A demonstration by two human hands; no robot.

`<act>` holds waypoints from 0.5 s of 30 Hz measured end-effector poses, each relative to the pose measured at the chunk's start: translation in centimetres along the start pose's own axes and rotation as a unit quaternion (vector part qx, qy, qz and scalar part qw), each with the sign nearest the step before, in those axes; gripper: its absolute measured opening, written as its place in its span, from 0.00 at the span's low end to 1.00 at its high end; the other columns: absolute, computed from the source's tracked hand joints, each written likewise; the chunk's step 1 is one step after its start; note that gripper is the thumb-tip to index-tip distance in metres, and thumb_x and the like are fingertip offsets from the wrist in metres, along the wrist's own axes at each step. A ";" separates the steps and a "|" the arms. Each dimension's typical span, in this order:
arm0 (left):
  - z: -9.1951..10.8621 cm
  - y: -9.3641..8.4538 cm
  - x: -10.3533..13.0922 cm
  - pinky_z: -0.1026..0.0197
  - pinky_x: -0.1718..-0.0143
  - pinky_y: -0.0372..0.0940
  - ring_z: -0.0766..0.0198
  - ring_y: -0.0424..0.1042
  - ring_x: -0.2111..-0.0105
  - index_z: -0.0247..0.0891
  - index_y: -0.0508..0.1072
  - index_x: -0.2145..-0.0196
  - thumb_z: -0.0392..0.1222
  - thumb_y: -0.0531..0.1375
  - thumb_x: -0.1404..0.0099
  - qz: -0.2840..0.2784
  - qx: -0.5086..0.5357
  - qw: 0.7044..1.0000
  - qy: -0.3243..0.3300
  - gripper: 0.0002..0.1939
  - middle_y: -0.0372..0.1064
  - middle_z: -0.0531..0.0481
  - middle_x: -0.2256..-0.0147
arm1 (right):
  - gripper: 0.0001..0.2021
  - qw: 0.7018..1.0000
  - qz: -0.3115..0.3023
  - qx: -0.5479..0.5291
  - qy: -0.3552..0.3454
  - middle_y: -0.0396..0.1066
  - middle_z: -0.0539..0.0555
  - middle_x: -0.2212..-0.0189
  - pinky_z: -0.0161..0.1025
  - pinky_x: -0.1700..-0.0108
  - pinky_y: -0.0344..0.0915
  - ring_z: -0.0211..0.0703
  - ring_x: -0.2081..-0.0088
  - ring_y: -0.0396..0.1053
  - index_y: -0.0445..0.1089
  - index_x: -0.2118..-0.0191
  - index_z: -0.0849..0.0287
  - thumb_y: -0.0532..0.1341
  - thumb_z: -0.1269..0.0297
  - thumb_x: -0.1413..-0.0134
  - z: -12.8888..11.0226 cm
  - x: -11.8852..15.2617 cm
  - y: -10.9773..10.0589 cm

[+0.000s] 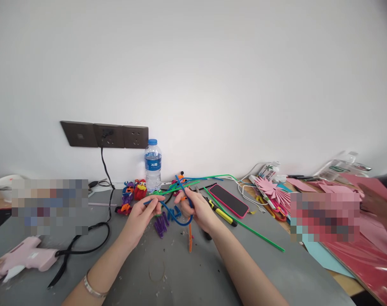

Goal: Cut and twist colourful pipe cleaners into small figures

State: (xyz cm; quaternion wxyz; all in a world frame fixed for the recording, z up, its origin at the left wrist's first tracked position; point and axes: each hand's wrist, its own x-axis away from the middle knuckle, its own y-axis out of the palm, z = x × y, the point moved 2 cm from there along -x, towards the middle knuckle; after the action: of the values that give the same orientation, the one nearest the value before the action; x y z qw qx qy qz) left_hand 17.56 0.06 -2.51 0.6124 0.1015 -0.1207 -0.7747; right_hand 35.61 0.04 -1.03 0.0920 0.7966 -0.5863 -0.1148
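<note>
A blue pipe cleaner (178,222) hangs in a curve between my two hands above the grey table. My left hand (145,216) pinches one end of it between thumb and fingertips. The fingers of my right hand (198,208) are closed around its other part, and a straight tip sticks up beyond them. Just below and behind lie bent purple pipe cleaners (161,224) and a short orange pipe cleaner (190,239). A long green pipe cleaner (260,235) stretches out to the right of my right hand.
A water bottle (153,168) stands by the wall beside small fuzzy figures (140,190). On the right lie a phone (229,200), a yellow cutter (223,213) and pink paper (273,192), near another person's hand (377,204). At left rests a pink glue gun (29,255) with a black cord.
</note>
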 end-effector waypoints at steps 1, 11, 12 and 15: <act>-0.1 0.0 0.0 0.63 0.66 0.62 0.66 0.62 0.73 0.35 0.79 0.62 0.51 0.65 0.41 -0.006 -0.003 1.000 -0.004 0.17 0.62 0.53 0.76 | 0.23 1.000 -0.011 0.026 0.002 0.44 0.39 0.90 0.33 0.80 0.41 0.30 0.85 0.38 0.71 0.71 0.63 0.54 0.46 0.41 0.0 0.1 0.3; 0.3 1.7 0.9 0.59 0.66 0.61 0.64 0.63 0.76 0.35 0.79 0.67 0.56 0.64 0.42 -0.111 0.007 0.992 -0.057 0.20 0.58 0.56 0.81 | 0.27 0.965 -0.184 0.186 0.030 0.56 0.43 0.90 0.32 0.78 0.52 0.29 0.87 0.48 0.69 0.75 0.64 0.50 0.45 0.36 0.6 1.1 1.3; 0.4 1.7 1.0 0.59 0.66 0.61 0.64 0.63 0.76 0.34 0.79 0.64 0.57 0.64 0.43 -0.113 0.003 0.992 -0.063 0.21 0.58 0.56 0.81 | 0.28 0.962 -0.194 0.188 0.031 0.55 0.43 0.90 0.32 0.77 0.52 0.29 0.87 0.48 0.69 0.75 0.64 0.50 0.46 0.36 0.6 1.1 1.3; 0.2 1.4 0.9 0.62 0.71 0.57 0.67 0.59 0.78 0.33 0.80 0.61 0.59 0.64 0.44 -0.096 -0.019 0.994 -0.052 0.25 0.56 0.57 0.82 | 0.27 0.963 -0.197 0.182 0.033 0.54 0.43 0.90 0.32 0.77 0.52 0.29 0.86 0.48 0.69 0.74 0.64 0.49 0.46 0.36 0.6 1.1 1.2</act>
State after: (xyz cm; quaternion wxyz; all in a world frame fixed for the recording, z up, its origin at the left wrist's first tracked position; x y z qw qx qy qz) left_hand 18.58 -1.11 -1.94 0.5296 0.0611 -0.1273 -0.8364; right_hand 34.67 -1.39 -1.33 -0.0596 0.9032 -0.4251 0.0044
